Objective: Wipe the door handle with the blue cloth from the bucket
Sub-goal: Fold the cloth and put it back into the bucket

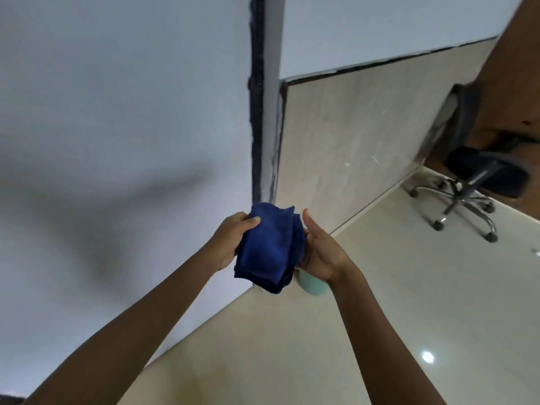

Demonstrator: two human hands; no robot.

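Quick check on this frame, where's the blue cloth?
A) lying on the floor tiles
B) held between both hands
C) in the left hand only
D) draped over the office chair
B: the blue cloth is bunched between the left hand and the right hand, with the left thumb pressed on its front, in front of the wall corner.

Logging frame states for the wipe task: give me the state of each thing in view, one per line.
blue cloth: folded, held up off the floor between both hands
left hand: gripping the cloth's left side
right hand: gripping the cloth's right side
light green object: on the floor, mostly hidden behind the cloth
office chair: upright on its castors, unoccupied
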